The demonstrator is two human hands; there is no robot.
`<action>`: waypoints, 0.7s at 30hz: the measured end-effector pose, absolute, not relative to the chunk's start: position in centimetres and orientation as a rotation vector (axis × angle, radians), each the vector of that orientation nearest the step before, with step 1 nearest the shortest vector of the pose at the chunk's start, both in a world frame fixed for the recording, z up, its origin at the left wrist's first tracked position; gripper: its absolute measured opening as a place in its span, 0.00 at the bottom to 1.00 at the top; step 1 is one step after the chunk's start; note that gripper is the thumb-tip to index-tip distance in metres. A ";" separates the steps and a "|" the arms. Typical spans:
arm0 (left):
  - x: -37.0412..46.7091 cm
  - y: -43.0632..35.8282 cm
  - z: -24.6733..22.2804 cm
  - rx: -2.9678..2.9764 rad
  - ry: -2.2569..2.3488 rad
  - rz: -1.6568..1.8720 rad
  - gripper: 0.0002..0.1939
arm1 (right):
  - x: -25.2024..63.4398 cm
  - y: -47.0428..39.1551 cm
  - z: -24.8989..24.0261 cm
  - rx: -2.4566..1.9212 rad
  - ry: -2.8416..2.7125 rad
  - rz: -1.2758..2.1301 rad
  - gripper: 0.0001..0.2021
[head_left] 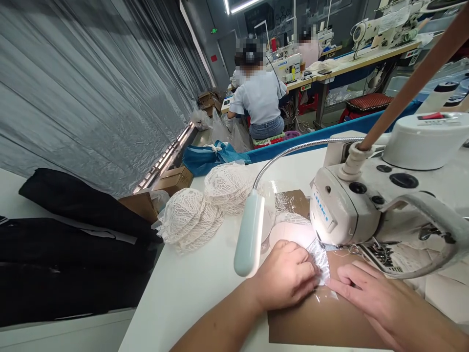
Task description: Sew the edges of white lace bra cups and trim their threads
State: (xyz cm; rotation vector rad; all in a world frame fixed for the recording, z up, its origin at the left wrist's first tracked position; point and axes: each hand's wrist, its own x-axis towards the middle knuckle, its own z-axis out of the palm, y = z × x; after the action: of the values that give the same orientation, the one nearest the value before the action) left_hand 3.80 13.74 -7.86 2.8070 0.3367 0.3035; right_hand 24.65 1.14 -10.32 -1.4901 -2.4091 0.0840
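My left hand [289, 274] is closed, with its curled fingers gripping the near end of a white lace piece [321, 261]. The lace runs up beneath the head of a white JUKI sewing machine [340, 205]. A smooth pale bra cup [293, 233] lies just beyond my left knuckles. My right hand [366, 288] rests on a brown board [304, 322], fingers stretched out and a fingertip touching the lace's right edge. The needle area is partly hidden by the machine head.
Stacks of white lace cups [190, 220] lie at the left on the white table [172, 293]. A gooseneck lamp [249, 234] hangs close to my left hand. A metal guard loop [436, 234] curves above my right forearm. Beyond the table, a co-worker [258, 98] sits with their back turned.
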 end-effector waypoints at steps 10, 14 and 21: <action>4.0 14.1 -7.3 2.587 0.419 0.230 0.13 | 24.7 1.1 -10.3 -1.486 -2.402 0.186 0.25; 3.6 14.1 -7.5 2.595 0.329 0.272 0.11 | 24.9 1.0 -10.7 -1.464 -2.422 0.195 0.27; 3.5 14.2 -7.7 2.727 0.217 0.227 0.12 | 25.0 0.8 -10.8 -1.464 -2.432 0.193 0.27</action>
State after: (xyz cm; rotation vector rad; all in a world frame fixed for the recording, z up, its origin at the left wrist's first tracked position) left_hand 3.47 14.20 -7.65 2.7273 0.2172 0.2274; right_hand 25.00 0.78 -10.83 -1.4635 -2.4317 0.1933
